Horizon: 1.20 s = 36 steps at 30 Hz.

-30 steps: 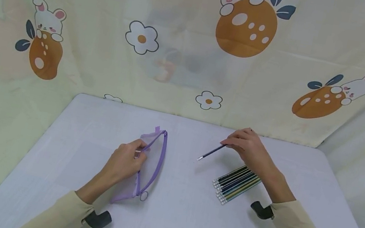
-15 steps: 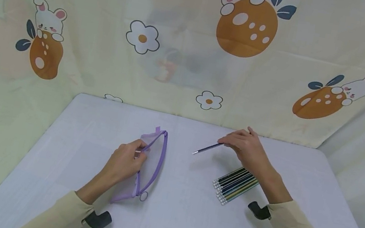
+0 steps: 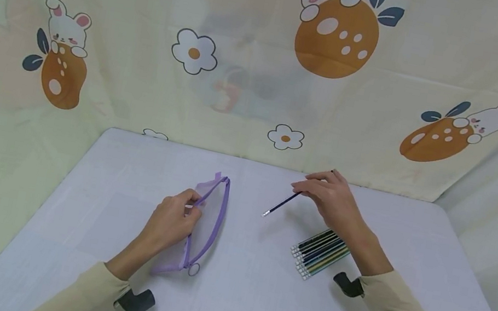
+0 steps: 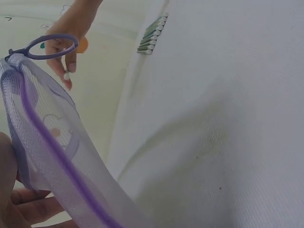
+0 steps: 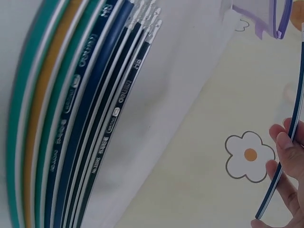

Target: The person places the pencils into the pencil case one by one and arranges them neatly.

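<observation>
A purple mesh zip pouch (image 3: pixel 220 217) stands on the table, its zipped mouth spread apart. My left hand (image 3: pixel 172 222) pinches the near side of that mouth between thumb and fingers. In the left wrist view the mesh (image 4: pixel 61 152) fills the left side, with a purple ring loop (image 4: pixel 75 43) at its end. To the right of the pouch, my right hand (image 3: pixel 332 203) holds a dark blue pencil (image 3: pixel 281 204) above the table. Its white eraser end slants down toward the pouch. The right wrist view shows fingertips pinching the pencil (image 5: pixel 295 109) near its other end.
Several pencils (image 3: pixel 319 254) in green, yellow, blue and black lie side by side below my right hand, eraser ends toward me. Behind the white table (image 3: pixel 232 308) hangs a cream curtain (image 3: pixel 252 22) printed with rabbits and flowers.
My right hand has moved a little left toward the pouch with the pencil, whose eraser end dips more steeply than half a second ago. The left hand has barely moved.
</observation>
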Motion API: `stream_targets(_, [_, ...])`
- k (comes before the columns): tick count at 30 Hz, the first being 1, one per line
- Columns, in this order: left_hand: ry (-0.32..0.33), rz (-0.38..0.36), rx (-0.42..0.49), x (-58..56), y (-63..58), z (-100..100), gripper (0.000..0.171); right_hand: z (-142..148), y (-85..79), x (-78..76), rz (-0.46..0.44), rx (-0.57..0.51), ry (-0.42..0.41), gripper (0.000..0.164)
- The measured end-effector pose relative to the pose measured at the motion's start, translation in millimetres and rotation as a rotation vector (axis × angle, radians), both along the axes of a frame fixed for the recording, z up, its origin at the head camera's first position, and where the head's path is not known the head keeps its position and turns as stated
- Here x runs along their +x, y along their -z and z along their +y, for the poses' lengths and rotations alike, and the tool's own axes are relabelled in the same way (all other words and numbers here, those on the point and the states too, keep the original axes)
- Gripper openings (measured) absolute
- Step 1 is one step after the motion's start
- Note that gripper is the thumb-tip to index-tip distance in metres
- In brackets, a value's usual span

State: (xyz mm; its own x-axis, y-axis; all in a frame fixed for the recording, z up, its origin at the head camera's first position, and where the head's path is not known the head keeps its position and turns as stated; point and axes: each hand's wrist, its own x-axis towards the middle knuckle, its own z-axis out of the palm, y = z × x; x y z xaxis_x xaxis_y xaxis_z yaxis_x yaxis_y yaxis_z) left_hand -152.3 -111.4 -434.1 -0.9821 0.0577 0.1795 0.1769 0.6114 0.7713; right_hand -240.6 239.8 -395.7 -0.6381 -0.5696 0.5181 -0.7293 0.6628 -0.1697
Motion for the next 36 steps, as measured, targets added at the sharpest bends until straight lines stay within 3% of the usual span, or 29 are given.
stream_targets(13, [-0.007,0.010,-0.009,1.1,-1.5,2,0.021,-14,-5.6,-4.8,0.002,-0.037,-0.072,0.027])
stream_targets(26, [-0.029,0.011,0.005,-1.9,0.0,3,0.024,-28,-22.9,-8.4,-0.085,-0.061,-0.115,0.025])
stream_targets(36, [-0.043,-0.012,0.048,-2.1,-3.2,8,0.022,-35,-25.8,-4.9,-0.173,-0.036,-0.195,0.024])
